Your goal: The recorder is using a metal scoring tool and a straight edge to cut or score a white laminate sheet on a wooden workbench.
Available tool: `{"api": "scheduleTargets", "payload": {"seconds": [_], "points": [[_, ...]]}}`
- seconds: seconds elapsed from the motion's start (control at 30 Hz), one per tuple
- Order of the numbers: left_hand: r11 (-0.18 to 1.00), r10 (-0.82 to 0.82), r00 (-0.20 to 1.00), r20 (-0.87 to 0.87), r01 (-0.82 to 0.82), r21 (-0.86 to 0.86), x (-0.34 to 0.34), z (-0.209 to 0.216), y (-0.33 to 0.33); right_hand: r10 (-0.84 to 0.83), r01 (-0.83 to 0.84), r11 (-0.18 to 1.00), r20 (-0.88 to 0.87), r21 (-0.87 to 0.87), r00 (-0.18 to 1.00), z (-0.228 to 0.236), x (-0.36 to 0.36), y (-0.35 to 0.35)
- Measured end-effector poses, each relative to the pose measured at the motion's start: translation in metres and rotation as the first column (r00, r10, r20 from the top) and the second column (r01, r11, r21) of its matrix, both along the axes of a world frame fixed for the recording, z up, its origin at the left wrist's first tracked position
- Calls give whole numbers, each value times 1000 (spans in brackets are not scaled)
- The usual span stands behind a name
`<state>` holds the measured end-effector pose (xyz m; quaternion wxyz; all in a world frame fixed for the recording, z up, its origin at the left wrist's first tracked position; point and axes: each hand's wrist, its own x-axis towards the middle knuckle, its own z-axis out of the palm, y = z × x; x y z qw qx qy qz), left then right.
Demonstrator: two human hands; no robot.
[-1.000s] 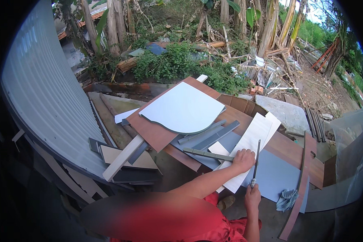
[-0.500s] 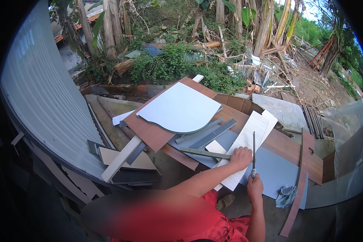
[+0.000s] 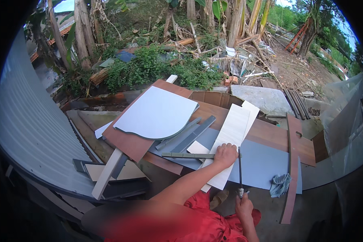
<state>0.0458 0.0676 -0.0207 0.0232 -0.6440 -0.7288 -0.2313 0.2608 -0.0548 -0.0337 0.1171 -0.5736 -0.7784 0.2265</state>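
My left hand is closed over the right end of a narrow grey-green strip, pressing it down on a long pale board. The strip lies crosswise and juts out to the left. In my right hand, lower and nearer to me, is the handle of a thin-bladed saw. Its dark blade, seen nearly edge-on, points away from me, just right of my left hand and the strip's end. Whether the blade touches the strip cannot be made out.
A white panel with a curved edge lies on a brown board. Grey strips lie beside it. A blue-grey sheet, a crumpled bag and a long reddish-brown board are at right. Corrugated metal stands left.
My right hand has drawn the saw back toward me. My left hand stays on the strip and board. The whole scene has shifted left in the view.
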Motion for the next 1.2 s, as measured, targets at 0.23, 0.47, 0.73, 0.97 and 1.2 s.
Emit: {"api": "scheduleTargets", "payload": {"seconds": [0.23, 0.47, 0.73, 0.97, 1.2], "points": [[999, 37, 993, -110, -37, 0, -10, -5, 4, 25, -27, 999, -60, -30, 998, 7, -64, 84], [1000, 29, 986, -161, -28, 10, 2, -4, 8, -59, 50, 991, -74, -127, 995, 7, -7, -4], [999, -9, 982, -189, 1, -42, 1, 1, 2, 5, -17, 996, -130, -93, 991, 22, -31, 50], [999, 10, 987, -162, -17, -39, 3, 1, 3, -7, -8, 997, -192, -74, 981, 15, -52, 64], [998, 6, 990, -139, -14, -61, 2, 5, 4, -50, 24, 989, -175, -146, 983, -7, 20, -34]]}}
